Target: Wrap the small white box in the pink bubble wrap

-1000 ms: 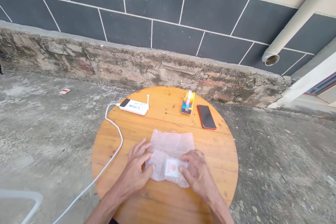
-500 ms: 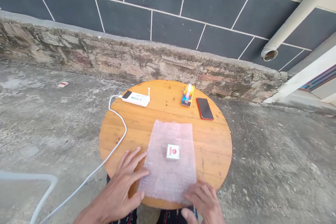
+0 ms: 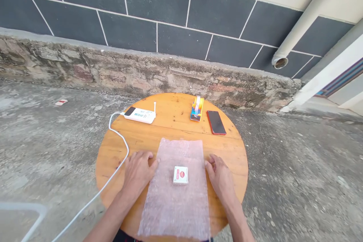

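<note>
The person's 2 arms point(image 3: 116, 208) reach forward, wide apart, and I can see they are bare. The left hand point(image 3: 138, 170) is palm down, fingers bent, thumb poking inward. The right hand point(image 3: 221, 177) has curled fingers, and its thumb points inward too.

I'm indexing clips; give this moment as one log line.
sheet: spread on table | box: on sheet | left hand: at sheet's left edge | right hand: at sheet's right edge

I can't read the red print point(image 3: 177, 174) on the square white box point(image 3: 180, 176); the bottom edge crops the white cable point(image 3: 100, 192).
</note>
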### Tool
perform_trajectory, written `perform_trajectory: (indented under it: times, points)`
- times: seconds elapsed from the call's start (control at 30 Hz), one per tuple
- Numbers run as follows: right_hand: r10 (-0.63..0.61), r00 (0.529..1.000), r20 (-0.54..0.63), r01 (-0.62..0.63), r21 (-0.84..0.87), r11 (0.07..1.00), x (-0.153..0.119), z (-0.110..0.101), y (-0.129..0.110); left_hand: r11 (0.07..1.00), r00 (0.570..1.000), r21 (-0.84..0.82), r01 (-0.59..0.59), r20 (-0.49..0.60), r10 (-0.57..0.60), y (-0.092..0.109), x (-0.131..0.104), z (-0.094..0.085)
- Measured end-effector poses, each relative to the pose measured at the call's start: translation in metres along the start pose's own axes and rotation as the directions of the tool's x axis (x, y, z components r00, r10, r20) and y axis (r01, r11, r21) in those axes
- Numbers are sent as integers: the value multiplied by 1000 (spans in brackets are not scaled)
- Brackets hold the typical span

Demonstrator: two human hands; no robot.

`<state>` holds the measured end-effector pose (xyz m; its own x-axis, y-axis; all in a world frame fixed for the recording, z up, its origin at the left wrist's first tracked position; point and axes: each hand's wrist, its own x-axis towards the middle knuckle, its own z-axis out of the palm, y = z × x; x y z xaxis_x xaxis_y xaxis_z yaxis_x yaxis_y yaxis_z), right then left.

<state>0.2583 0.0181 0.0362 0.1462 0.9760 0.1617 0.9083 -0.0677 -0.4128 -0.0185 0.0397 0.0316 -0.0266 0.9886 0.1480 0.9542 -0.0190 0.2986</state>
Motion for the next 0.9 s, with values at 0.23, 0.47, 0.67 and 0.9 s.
perform_trajectory:
  times: [0.23,0.47,0.67,0.9]
  points:
    - [-20,998,59,25,-87,996,39,16,-22,999,994,28,-46,98,44,19,14,-1]
    - [41,999,31,-37,-113,993,48,9,-13,1000,1000,9,8,23,-8,12,25,4]
    - [15,997,72,-7,-112,994,71,13,-23,999,996,-2,-53,75,53,27,34,5]
    - [43,999,27,-41,-63,997,91,18,-22,999,999,4,-39,19,39,29,47,8]
